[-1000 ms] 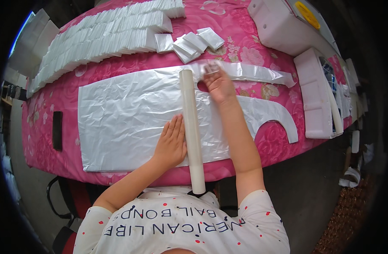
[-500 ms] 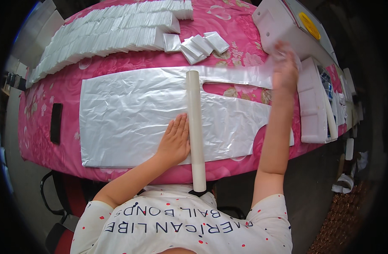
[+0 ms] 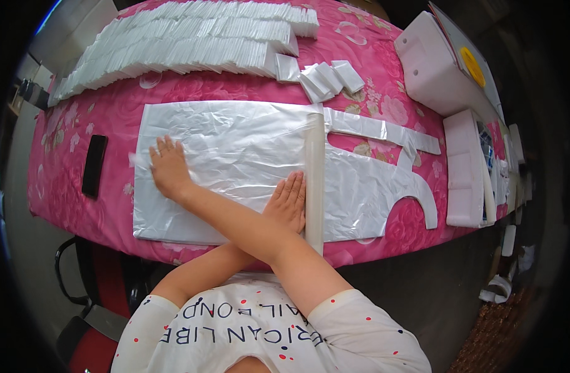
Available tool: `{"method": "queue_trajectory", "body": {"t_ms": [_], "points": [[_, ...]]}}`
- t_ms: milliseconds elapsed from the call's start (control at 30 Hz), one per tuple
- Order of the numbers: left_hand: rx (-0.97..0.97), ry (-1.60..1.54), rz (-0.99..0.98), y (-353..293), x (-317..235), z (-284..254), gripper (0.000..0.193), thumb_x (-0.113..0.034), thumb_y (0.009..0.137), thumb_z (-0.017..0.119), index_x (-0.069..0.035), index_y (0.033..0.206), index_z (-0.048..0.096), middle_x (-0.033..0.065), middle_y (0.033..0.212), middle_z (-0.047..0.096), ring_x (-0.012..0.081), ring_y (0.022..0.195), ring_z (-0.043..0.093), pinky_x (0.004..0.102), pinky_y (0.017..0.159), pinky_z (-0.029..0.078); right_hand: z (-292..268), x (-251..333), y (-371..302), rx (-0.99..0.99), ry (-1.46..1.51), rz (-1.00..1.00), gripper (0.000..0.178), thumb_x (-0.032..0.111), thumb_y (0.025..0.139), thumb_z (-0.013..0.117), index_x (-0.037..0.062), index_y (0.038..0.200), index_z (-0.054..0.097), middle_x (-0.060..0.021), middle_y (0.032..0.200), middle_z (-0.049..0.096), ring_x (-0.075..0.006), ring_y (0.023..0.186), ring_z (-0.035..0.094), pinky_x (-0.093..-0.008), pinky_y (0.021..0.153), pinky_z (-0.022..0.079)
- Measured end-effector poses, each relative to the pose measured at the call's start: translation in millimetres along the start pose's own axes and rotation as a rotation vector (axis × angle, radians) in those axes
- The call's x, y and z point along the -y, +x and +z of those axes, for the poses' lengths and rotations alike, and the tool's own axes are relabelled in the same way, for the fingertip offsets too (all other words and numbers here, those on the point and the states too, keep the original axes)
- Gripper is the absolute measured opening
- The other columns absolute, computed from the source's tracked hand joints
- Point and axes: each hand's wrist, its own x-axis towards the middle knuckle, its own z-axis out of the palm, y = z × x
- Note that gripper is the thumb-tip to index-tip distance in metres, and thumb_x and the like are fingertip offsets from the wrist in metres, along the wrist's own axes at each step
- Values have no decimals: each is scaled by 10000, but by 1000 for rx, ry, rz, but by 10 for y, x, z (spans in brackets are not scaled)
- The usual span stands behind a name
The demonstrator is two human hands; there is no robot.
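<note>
A white, thin plastic sheet (image 3: 229,143) lies flat, its right end cut into strap-like tails; whether it is a bag or an apron I cannot tell. Across it, front to back, rests a pale tube (image 3: 314,180). Beside the tube's left side my left hand (image 3: 288,202) presses flat on the plastic, fingers extended and together. My right forearm crosses over the left one. On the left part of the sheet, my right hand (image 3: 168,168) lies palm down with fingers apart, holding nothing visible.
Rows of folded white plastic packets (image 3: 191,46) line the far left, with several loose ones (image 3: 328,81) beside them. A black phone-like slab (image 3: 95,166) lies at left. White foam boxes (image 3: 465,177) stand at right on the pink floral cloth (image 3: 384,102).
My right hand has swung from the strap end at the far right to the sheet's left part, crossing my left arm. The strap it was at now lies on the cloth. The left hand stays by the tube.
</note>
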Motion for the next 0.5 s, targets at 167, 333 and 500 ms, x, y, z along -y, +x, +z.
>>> {"method": "queue_trajectory", "body": {"t_ms": [167,333,500], "points": [[-87,-167,-18,-51,46,-52,662,-132,804,454,80,1376,196,241,1457,152,339,1375,111,430,1114,119,-528,560,-402,368,110,-108,587,226,808,584,-15,1307,390,-256,1388,300,-396,1330,206,-486,1066,225],[-239,-697,-139,199,349,-278,616,53,758,492,42,1344,304,218,1370,352,311,1289,336,396,1062,265,-1536,108,-1158,38,258,-240,526,68,737,650,9,1233,485,-192,1340,406,-376,1297,302,-458,1044,287],[-323,-1772,-581,861,642,-461,462,-254,950,381,48,1299,352,158,1302,435,239,1199,429,357,1032,311,-2348,-351,-1745,-242,-16,-100,380,57,749,636,45,1124,582,-126,1238,525,-328,1196,453,-410,977,371]]}}
